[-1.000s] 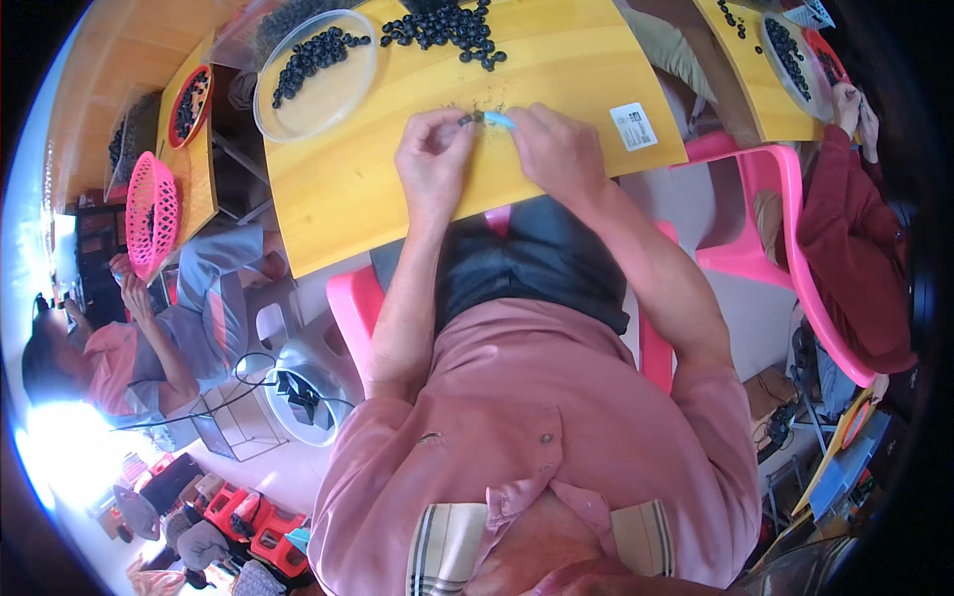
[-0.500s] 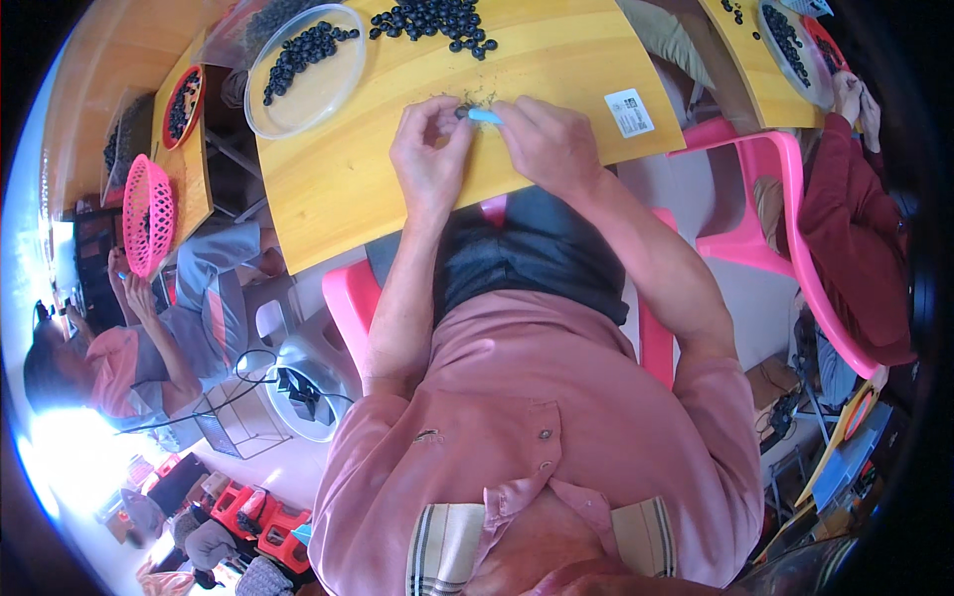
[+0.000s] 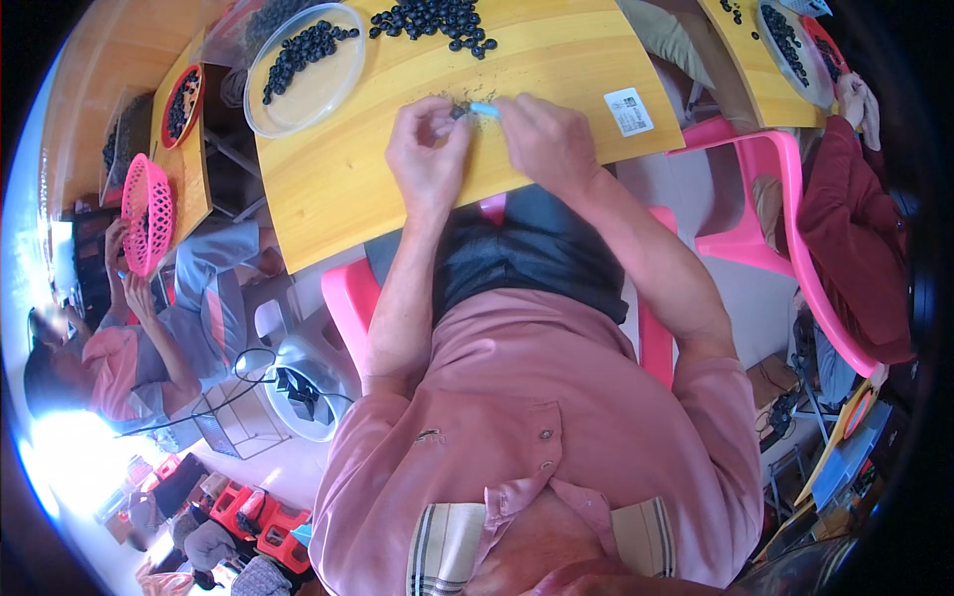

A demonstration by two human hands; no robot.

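The person's left hand [image 3: 427,144] pinches a small, dark, rounded piece [image 3: 459,111] between thumb and forefinger, the other fingers curled loosely behind. The right hand [image 3: 550,141] grasps a slim, light-blue, stick-like tool [image 3: 484,108], its fingers closed around the right end; the left end of the tool meets the dark piece or lies just beside it, and the view is too small to tell which. Both hands are above the middle of a yellow, wood-grained desk [image 3: 348,199], the dark piece held between them. Fine dark crumbs [image 3: 483,91] lie scattered on the desk just beyond the tool.

Farther off, a loose heap of glossy, black, rounded pieces [image 3: 427,20] spreads across the desk. Left of the heap stands a round, shallow, clear plastic tub [image 3: 323,99], with more such pieces [image 3: 298,60] gathered toward its far left part. On the right of the desk, near its edge, is a white rectangular printed label [image 3: 629,112].

Well apart, on the left, a co-worker's hand [image 3: 141,295] is near a bright pink, perforated plastic basket [image 3: 147,214].
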